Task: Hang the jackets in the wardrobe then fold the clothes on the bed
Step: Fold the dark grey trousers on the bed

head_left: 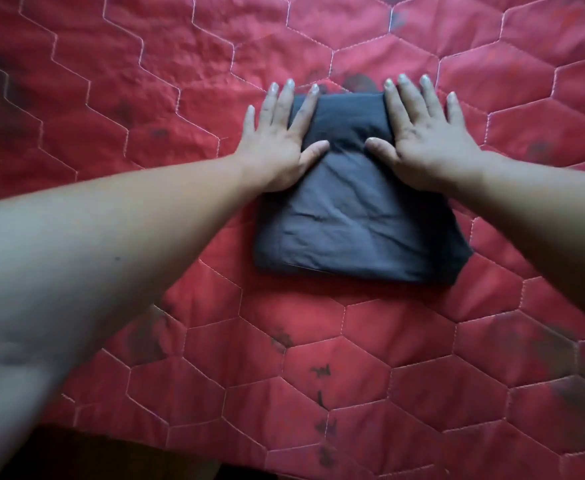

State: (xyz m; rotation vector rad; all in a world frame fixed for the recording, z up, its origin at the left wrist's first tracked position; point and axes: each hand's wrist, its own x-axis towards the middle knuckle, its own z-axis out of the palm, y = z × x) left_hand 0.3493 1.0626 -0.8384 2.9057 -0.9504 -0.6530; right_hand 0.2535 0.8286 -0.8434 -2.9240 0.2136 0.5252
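A dark grey garment [357, 220] lies folded into a compact rectangle on the red quilted bed cover [145, 98]. My left hand [280, 140] rests flat on the garment's far left corner, fingers spread, partly on the quilt. On the far right corner my right hand [426, 133] presses flat in the same way, fingers apart. The thumbs point toward each other across the top fold. Neither hand grips the cloth. The parts of the garment under the palms are hidden.
The red quilt with hexagon stitching and dark printed marks fills almost the whole view. Its near edge [180, 452] runs along the bottom left, with dark shadow below it. No other clothes or wardrobe are in view.
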